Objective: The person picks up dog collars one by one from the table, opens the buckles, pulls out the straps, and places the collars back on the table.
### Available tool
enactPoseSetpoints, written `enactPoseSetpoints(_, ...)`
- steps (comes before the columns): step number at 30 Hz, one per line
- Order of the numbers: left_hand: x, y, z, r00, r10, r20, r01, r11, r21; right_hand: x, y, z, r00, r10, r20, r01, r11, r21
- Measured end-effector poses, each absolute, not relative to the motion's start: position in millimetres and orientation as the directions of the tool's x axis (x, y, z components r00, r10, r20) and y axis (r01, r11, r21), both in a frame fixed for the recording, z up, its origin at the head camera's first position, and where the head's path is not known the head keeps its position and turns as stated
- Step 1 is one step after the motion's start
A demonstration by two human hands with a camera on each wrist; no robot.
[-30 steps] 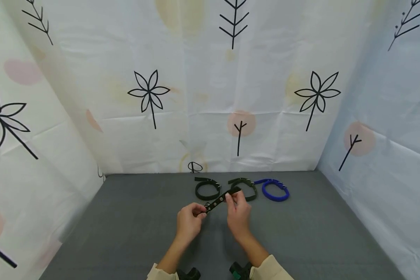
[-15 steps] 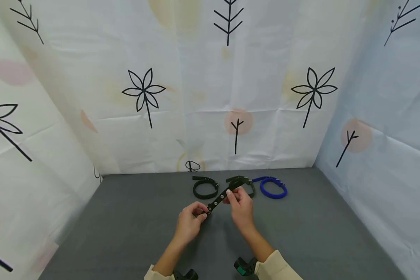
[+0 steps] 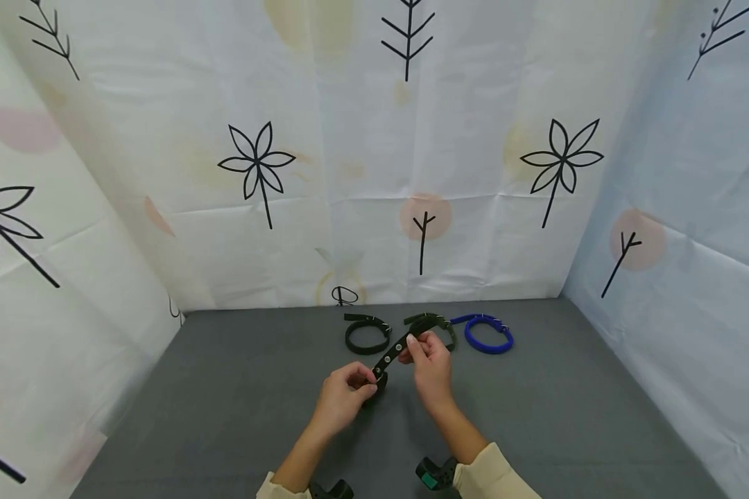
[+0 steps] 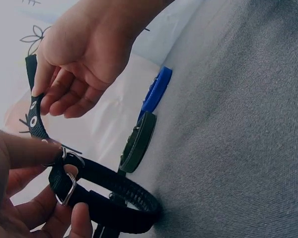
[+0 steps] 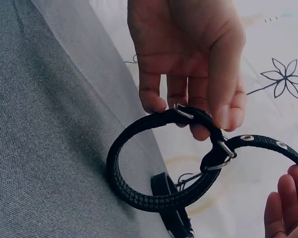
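A black dog collar (image 5: 139, 201) is looped through its metal buckle (image 4: 67, 191), and its eyelet strap extends past it. My left hand (image 3: 343, 396) pinches the collar beside the buckle, thumb on one side and fingers on the other, as the right wrist view shows. My right hand (image 3: 432, 369) pinches the eyelet strap (image 3: 390, 355) further up, toward its free end. The strap runs slanting between both hands, above the table. Below my left fingers hangs the closed loop; in the head view that hand hides most of it.
On the grey table (image 3: 256, 395), a black collar (image 3: 367, 336), a dark green collar (image 3: 451, 337) and a blue collar (image 3: 489, 335) lie looped in a row at the back. My right hand and the held strap partly cover the green one. Patterned white cloth (image 3: 343, 180) walls the table.
My right hand has shifted slightly right, and more of the eyelet strap shows between the hands. The collar's loop has come into sight beside my left fingers. The head view has shifted a little.
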State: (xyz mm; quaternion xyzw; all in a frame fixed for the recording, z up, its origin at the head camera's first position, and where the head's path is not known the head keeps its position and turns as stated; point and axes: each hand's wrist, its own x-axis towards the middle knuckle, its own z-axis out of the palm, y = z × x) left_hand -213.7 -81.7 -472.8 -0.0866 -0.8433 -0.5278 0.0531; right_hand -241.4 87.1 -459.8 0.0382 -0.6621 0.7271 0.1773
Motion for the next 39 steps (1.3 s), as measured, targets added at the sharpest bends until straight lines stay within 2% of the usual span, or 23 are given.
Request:
enactPoseSetpoints(6, -216.2, -80.3, -471.1, -0.986, 0.023, 0.165, 0.162, 0.375, 0.913, -241.3, 86.3, -459.3, -0.944, 0.230, 0.238, -0.281, -0.178, -0.943)
enactPoseSetpoints(12, -218.9, -83.4, -472.3, -0.988, -0.035, 0.151, 0.132, 0.325, 0.936, -237.4, 82.3, -460.0, -0.961, 0.194, 0.198, -0.248, -0.285, -0.926)
enactPoseSetpoints(23, -220.8, -87.4, -469.9, -0.998, -0.031, 0.055, 0.051, 0.131, 0.990, -226.1, 75.0, -453.9, -0.955, 0.098, 0.281, -0.297, -0.318, -0.900)
enactPoseSetpoints(34, -219.7, -87.4, -465.0, -0.995, -0.091, 0.051, 0.041, 0.109, 0.993, -222.3, 73.7, -450.6, -0.900, 0.031, 0.434, -0.432, -0.198, -0.880)
enactPoseSetpoints(39, -217.8, -87.8, -460.9, -0.996, -0.085, 0.034, 0.030, 0.053, 0.998, -221.8, 79.9, -450.0, -0.892, -0.067, 0.446, -0.447, -0.006, -0.895)
